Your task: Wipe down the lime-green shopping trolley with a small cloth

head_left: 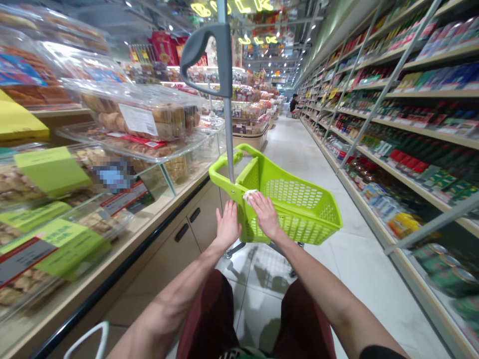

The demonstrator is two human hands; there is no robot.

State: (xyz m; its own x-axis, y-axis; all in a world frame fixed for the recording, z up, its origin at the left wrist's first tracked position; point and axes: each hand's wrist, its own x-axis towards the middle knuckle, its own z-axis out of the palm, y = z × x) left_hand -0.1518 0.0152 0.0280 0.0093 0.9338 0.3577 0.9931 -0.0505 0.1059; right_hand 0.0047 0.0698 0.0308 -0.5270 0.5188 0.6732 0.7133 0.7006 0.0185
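- Left hand (228, 225): open, fingers (225, 213) slightly apart, just beside the near corner of the basket.
- Right hand (265, 215): fingers (262, 204) together over a pale crumpled wad (250, 196) at the basket's rim; any grip is unclear.
- Lime-green plastic shopping basket (295, 199): center of frame, on a wheeled frame.
- Left of frame: glass-topped counter (149, 215) holding boxed pastries (138, 114).
- Right of frame: packed grocery shelves (411, 124).

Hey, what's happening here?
A person stands in a supermarket aisle with both bare hands at a lime-green wheeled shopping basket. The left hand lies open against the basket, and the right hand rests on a crumpled white tissue or cloth at its edge. Clear display cases of baked goods stand on one side, stocked shelves on the other.
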